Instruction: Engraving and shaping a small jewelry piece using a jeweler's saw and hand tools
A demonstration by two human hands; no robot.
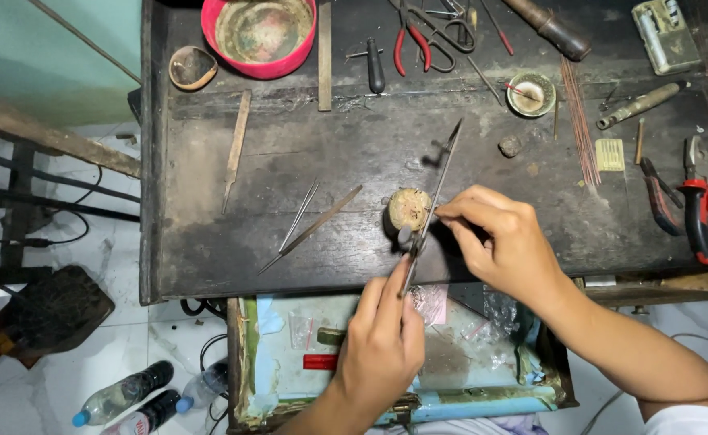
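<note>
Low centre, my left hand [386,338] pinches the near end of a long thin metal tool [433,201] over the open drawer [289,379], right hand [503,242] pinching mid-shaft beside the round block [409,208]; a slip drops it off the worktop [233,242] edge; open room left, pliers [704,213] crowd far right.

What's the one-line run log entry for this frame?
left hand: grips lower end of long metal tool | right hand: pinches tool mid-shaft | beside: round wooden block | surface: dark workbench
</note>
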